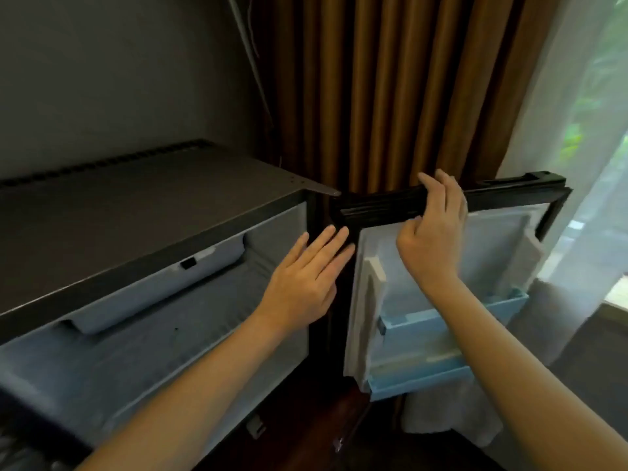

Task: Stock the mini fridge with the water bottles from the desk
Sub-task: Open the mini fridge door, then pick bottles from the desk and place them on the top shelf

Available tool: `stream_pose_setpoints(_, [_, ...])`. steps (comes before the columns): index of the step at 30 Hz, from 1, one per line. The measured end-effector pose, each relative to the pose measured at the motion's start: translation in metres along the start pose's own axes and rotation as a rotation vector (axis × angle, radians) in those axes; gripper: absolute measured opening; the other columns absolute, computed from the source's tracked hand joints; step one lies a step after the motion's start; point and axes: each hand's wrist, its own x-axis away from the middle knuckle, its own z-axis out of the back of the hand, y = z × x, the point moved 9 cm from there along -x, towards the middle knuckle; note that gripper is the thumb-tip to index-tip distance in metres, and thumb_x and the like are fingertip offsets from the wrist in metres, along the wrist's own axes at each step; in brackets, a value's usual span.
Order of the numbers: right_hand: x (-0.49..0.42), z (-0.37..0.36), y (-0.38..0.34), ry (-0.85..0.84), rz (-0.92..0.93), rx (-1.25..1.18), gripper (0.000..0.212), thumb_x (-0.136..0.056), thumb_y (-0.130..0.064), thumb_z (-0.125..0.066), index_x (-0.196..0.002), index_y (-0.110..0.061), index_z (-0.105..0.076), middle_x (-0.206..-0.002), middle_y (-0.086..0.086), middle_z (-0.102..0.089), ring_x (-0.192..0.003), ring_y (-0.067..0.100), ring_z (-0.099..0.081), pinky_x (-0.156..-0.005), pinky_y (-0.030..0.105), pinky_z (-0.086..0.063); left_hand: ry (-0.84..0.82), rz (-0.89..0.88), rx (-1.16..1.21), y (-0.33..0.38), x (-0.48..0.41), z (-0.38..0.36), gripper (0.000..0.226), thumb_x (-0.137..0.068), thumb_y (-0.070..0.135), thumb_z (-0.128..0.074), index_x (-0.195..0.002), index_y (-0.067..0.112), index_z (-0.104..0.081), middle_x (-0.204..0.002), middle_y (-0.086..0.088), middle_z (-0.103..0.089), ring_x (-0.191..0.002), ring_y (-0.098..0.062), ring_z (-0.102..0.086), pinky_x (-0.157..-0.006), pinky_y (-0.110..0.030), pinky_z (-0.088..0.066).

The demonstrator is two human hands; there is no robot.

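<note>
The dark grey metal mini fridge [136,212] is seen standing open; no water bottles and no table are in view. Its black-framed door [509,195] is held at the top edge, with the grip of the right hand [435,226] clamped on it. The grip of the left hand [306,280] is apart, fingers straight at the hinge gap. Pinching is judged possible if the door is swung. The pale blue door shelves [452,321] are unblocked. The brown pleated curtain [390,79] hangs close behind.

Curtain [390,90]: brown, pleated, hanging at centre back.
Sheer curtain [560,130]: white, thin, just right of the brown one.
Window [608,79]: blurred greenery beyond.
Wall [119,69]: plain grey, left.
Cords [249,45]: pale, beside the brown curtain.
Towel [452,419]: white, low right.
</note>
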Motion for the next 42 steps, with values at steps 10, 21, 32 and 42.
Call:
stream_pose_setpoints(10, [0.138, -0.050, -0.260, -0.096, 0.691, -0.712, 0.035, -0.080, -0.002, -0.049, -0.114, -0.006, -0.048, -0.109, 0.009, -0.049, -0.101, 0.026, -0.051, -0.090, 0.038, -0.042, -0.273, 0.147, 0.081, -0.002, 0.220, 0.084, 0.019, -0.084, 0.013, -0.049, -0.088, 0.009, -0.067, -0.091, -0.009, -0.068, -0.077, -0.024, -0.061, -0.066, -0.031, -0.050])
stream_pose_setpoints(21, [0.415, -0.096, -0.441, -0.915, 0.905, -0.876, 0.038, -0.072, -0.011, -0.042, -0.109, -0.009, -0.052, -0.092, 0.012, -0.062, -0.087, 0.023, -0.050, -0.075, 0.035, -0.045, -0.408, 0.830, -0.180, -0.011, 0.457, 0.253, 0.012, -0.077, 0.020, -0.054, -0.081, 0.012, -0.062, -0.076, -0.007, -0.057, -0.064, -0.022, -0.054, -0.048, -0.032, -0.045])
stream_pose_setpoints(32, [0.548, -0.138, -0.433, -1.584, 0.748, -0.631, 0.039, -0.092, -0.008, -0.044, -0.130, -0.017, -0.048, -0.127, 0.001, -0.054, -0.114, 0.018, -0.053, -0.091, 0.032, -0.044, -0.181, 1.755, -0.370, 0.013, 0.601, 0.369, 0.045, -0.087, 0.034, -0.055, -0.128, 0.016, -0.049, -0.128, -0.003, -0.050, -0.115, -0.020, -0.052, -0.092, -0.037, -0.048])
stream_pose_setpoints(42, [0.541, -0.175, -0.419, -1.761, 0.832, -0.665, 0.033, -0.093, -0.014, -0.046, -0.125, -0.018, -0.052, -0.120, 0.003, -0.059, -0.100, 0.019, -0.059, -0.079, 0.028, -0.044, 0.329, 2.459, 0.061, 0.059, 0.715, 0.292, 0.059, -0.062, 0.049, -0.079, -0.107, 0.018, -0.057, -0.106, -0.004, -0.065, -0.095, -0.021, -0.065, -0.084, -0.045, -0.055])
